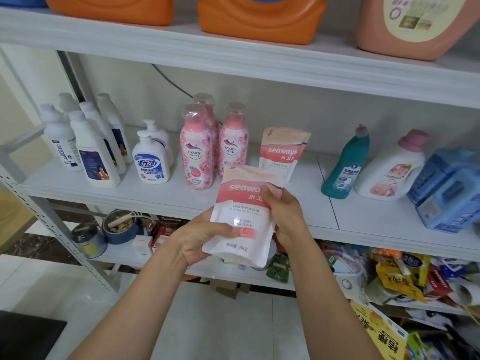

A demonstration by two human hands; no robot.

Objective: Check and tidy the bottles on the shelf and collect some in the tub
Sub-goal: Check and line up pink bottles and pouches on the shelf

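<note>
I hold a pink and white seaways detergent pouch (244, 214) upright in front of the middle shelf (363, 216). My left hand (200, 237) grips its lower left side with the thumb across the front. My right hand (283, 214) grips its right edge, thumb on the label. A second seaways pouch (283, 152) stands on the shelf behind it. Left of that stand pink UYAJOY bottles (197, 152), white pump bottles (152, 159) and several tall white bottles (91, 146). No tub is in view.
A teal toilet cleaner bottle (342, 165), a white jug with a pink cap (389, 170) and blue jugs (449, 188) stand at the shelf's right. Orange jugs (259, 16) sit on the top shelf. The lower shelf holds a bowl (120, 226), boxes and snack packets (400, 276).
</note>
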